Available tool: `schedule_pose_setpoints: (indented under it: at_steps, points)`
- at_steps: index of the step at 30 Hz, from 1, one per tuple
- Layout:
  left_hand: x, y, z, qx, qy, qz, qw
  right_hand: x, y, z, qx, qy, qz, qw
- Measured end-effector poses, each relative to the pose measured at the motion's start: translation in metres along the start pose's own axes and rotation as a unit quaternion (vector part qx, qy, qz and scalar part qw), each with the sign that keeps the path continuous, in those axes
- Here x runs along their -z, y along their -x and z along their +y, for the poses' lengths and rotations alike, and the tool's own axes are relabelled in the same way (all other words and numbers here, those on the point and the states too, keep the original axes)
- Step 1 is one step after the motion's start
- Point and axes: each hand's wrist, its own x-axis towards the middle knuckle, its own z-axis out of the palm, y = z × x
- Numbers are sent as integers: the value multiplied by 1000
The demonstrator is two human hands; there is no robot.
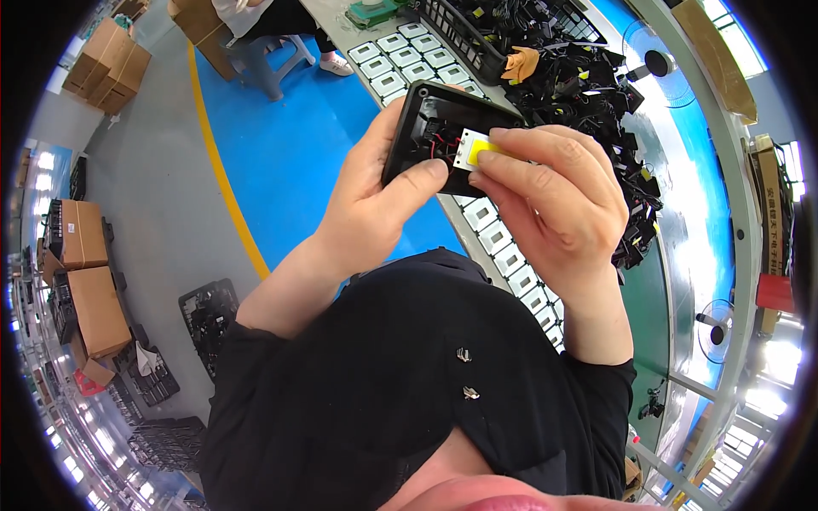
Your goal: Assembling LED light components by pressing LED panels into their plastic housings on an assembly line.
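Observation:
My left hand [375, 183] grips a black rectangular housing [441, 104] by its left side, the thumb lying over the rim into the open inside. Thin red and black wires [437, 141] run inside the housing to a small white LED board [467, 146] with a yellow square on it. Between thumb and fingertips, my right hand [558, 183] pinches this board over the right part of the housing. The fingers cover the board's right end, so whether it touches the housing floor cannot be seen.
Rows of white square frames [417, 72] line the bench. Beyond the housing stand a black basket [464, 43] and a heap of black wired parts [567, 94], with an orange cloth [521, 64]. A person sits on a stool [256, 64] far left. Cartons [98, 311] and a black crate [209, 319] stand left.

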Motion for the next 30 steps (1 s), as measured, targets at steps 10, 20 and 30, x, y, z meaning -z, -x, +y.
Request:
schedule_pose_setpoints:
  at_steps: [10, 20, 30]
  points:
    - [-10, 4, 11, 10, -73, -18, 997, -14, 0, 0, 25, -29, 57, 998]
    - [-21, 9, 18, 61, -86, -3, 994, -9, 5, 2, 4, -50, 45, 998]
    - [-25, 11, 15, 40, -133, -8, 990, 4, 4, 4, 2, -70, -21, 997]
